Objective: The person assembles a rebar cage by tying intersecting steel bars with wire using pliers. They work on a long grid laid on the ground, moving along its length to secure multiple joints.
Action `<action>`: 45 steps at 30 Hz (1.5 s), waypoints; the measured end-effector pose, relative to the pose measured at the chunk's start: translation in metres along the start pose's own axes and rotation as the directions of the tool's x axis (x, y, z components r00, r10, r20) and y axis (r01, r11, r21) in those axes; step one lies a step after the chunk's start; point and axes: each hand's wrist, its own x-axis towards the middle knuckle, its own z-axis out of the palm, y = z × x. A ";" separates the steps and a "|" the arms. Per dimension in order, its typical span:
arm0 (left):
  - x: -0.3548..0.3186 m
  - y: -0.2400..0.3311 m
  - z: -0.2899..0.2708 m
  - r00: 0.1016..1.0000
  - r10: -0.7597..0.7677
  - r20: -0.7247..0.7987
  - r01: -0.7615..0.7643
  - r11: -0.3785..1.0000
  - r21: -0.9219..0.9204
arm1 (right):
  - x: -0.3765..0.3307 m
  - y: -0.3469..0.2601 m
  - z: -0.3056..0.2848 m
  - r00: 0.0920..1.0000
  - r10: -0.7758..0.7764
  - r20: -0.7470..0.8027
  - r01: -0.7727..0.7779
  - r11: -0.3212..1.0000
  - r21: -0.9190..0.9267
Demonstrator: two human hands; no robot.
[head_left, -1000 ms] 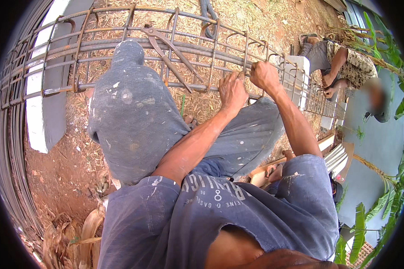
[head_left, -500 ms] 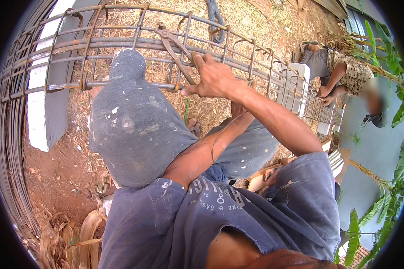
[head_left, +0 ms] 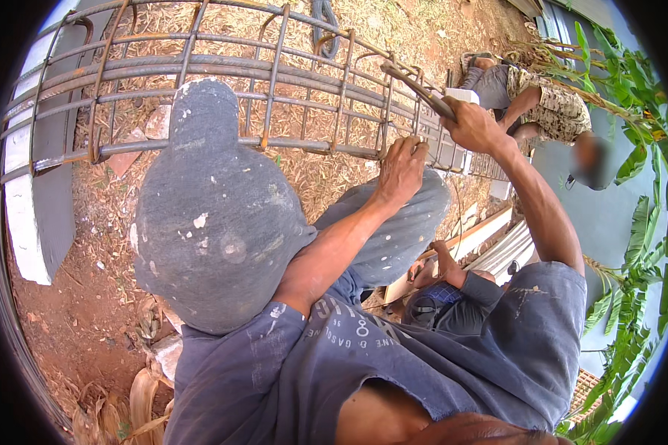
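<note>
A long rebar cage [head_left: 274, 70] of lengthwise bars and square stirrups runs across the far side, bending down to the right. My right hand [head_left: 473, 127] is wrapped round the handles of rusty pincers [head_left: 417, 87], raised above the cage with their head pointing up and left. Lower and to the left, my left hand [head_left: 403, 170] is closed at the cage's near bar beside a stirrup. Its fingertips are pinched together; what they hold is hidden. My bent knee [head_left: 215, 208] in grey, paint-spotted trousers reaches up under the near bar.
A white-topped concrete block [head_left: 33, 222] stands under the cage's left end. At upper right, a co-worker in a patterned shirt [head_left: 545, 104] bends over the cage's far end. Another person [head_left: 453, 289] sits near planks [head_left: 475, 233]. Banana leaves [head_left: 638, 252] hang at right.
My right hand has swung right and up off the cage with the pincers. The left hand, partly hidden behind the right arm before, now shows at the near bar. The view has shifted right.
</note>
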 end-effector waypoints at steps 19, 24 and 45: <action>-0.001 0.003 0.013 0.996 -0.008 -0.089 0.005 0.999 -0.039 | -0.032 -0.001 0.019 1.000 -0.009 0.018 0.018 0.794 -0.608; -0.001 0.002 0.016 0.996 -0.009 -0.083 0.005 0.999 -0.051 | -0.032 -0.005 0.012 0.998 -0.056 -0.031 0.019 0.724 -0.689; 0.022 -0.003 0.006 0.971 0.136 0.198 -0.157 0.983 0.093 | -0.074 0.017 0.061 0.890 0.185 0.416 -0.435 0.613 0.659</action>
